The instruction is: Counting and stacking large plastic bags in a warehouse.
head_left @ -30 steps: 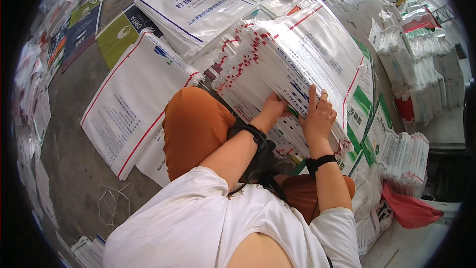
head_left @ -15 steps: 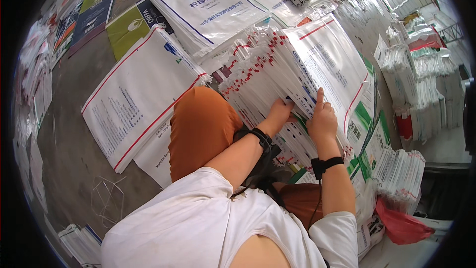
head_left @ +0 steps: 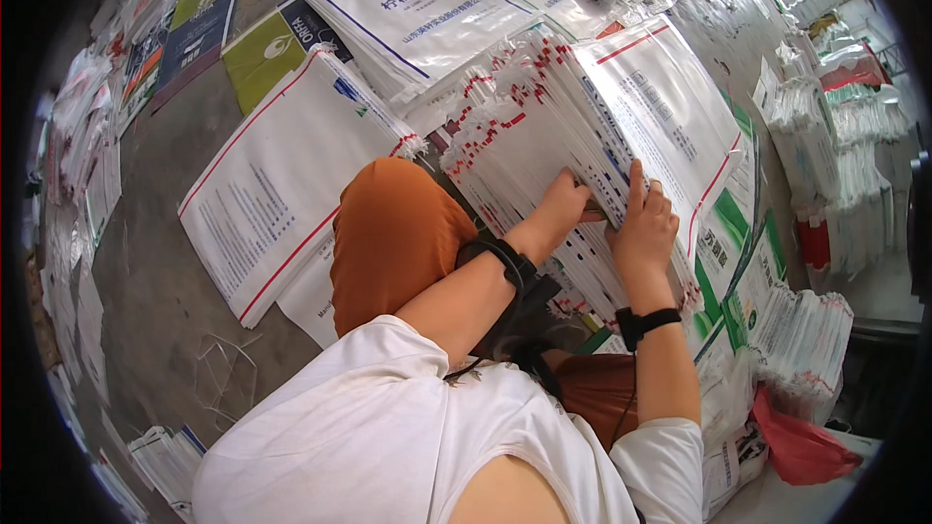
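Note:
A thick stack of folded white woven sacks (head_left: 524,150) with red-striped edges lies in front of my knees, its layers fanned out. My left hand (head_left: 563,206) is at the stack's near side, fingers closed on the sack edges. My right hand (head_left: 644,228) grips the upper sacks (head_left: 655,102) a little to the right, its index finger stretched along their edge and its thumb at the layers. The two hands nearly meet. Each wrist wears a black strap. How many sacks lie between my fingers is hidden.
Another pile of white sacks (head_left: 262,184) lies left of my orange-brown knee (head_left: 393,223). Beyond are white sacks with a blue line (head_left: 413,15) and a green sack (head_left: 257,63). Bundled sacks (head_left: 801,340) and a red plastic bag (head_left: 801,442) lie at the right.
Both hands have shifted slightly up and right along the sack edges. My right hand has turned, with more of its fingers over the upper sacks. The whole view has moved a little.

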